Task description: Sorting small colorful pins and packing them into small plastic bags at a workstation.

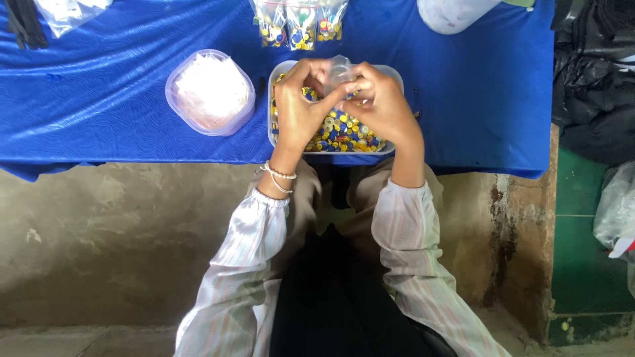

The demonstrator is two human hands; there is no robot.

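Bench (463, 86) draped in blue cloth, seen from above, its near edge crossing the view. On it, at centre, a pale rectangular tray (395, 74) filled with small yellow, blue and white buttons (344, 132). Left of the tray and close beside it, a round clear tub (210, 91) of whitish contents. Behind the tray, at the far edge, three small packed bags (301, 23) of coloured pieces. Left hand (299, 109) and right hand (382, 106) meet over the tray's far half, fingers curled, both pinching a small clear plastic bag (339, 69) held just above the buttons. Beaded bracelets (279, 177) circle the left wrist.
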